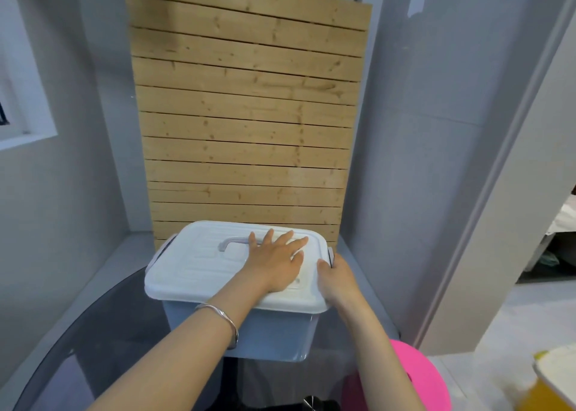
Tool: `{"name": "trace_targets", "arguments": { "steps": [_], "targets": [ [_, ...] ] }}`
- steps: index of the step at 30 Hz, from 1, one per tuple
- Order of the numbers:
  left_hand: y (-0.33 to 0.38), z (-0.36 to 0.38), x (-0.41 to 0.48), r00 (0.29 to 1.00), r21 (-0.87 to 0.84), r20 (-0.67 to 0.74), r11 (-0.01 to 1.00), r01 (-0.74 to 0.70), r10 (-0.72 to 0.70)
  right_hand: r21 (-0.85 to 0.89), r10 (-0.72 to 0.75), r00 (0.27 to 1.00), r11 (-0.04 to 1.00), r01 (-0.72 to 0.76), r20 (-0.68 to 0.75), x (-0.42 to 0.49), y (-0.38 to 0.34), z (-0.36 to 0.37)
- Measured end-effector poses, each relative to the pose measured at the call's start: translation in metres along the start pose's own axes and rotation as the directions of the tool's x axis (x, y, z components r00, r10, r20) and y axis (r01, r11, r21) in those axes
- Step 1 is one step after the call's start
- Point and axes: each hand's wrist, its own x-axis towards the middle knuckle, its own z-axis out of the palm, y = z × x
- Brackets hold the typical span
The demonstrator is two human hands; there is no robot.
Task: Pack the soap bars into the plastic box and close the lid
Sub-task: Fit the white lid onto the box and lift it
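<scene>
A pale blue plastic box (274, 332) stands on a dark glass table, with its white lid (193, 270) lying on top. The lid has a lilac carrying handle (232, 242) in the middle. My left hand (277, 261) lies flat on the right half of the lid, fingers spread, with a silver bangle on the wrist. My right hand (338, 278) grips the right-hand side latch (329, 254) at the lid's edge. A similar latch (162, 250) shows on the left side. No soap bars are in sight; the inside of the box is hidden.
The round glass table (103, 342) fills the lower left. A wooden slatted panel (246, 114) leans upright right behind the box between grey walls. A pink stool (417, 376) stands at the lower right, and a yellow container (551, 382) sits at the right edge.
</scene>
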Motion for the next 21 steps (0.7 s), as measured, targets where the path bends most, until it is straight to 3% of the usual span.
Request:
{"name": "trace_targets", "arguments": {
  "steps": [4, 7, 12, 17, 21],
  "targets": [
    [0.000, -0.007, -0.008, 1.000, -0.142, -0.026, 0.990, -0.021, 0.018, 0.111, -0.040, 0.999, 0.993, 0.037, 0.027, -0.010, 0.001, -0.004],
    [-0.015, -0.019, -0.022, 0.994, -0.334, -0.112, 0.942, -0.023, -0.015, 0.092, -0.221, 0.974, 0.972, 0.217, 0.039, -0.028, 0.007, -0.006],
    [-0.087, -0.022, -0.061, 0.988, -0.167, -0.053, 0.977, 0.134, -0.145, -0.040, -0.396, 0.917, 0.916, 0.398, 0.050, -0.054, 0.016, 0.000],
    [-0.114, -0.018, -0.087, 0.976, 0.015, -0.163, 0.989, 0.146, -0.142, -0.042, -0.407, 0.909, 0.910, 0.411, 0.088, -0.039, 0.015, -0.001],
    [-0.113, -0.014, -0.078, 0.953, 0.011, -0.227, 0.978, 0.209, -0.201, -0.045, -0.387, 0.905, 0.915, 0.400, 0.175, -0.016, 0.005, 0.000]
  ]
}}
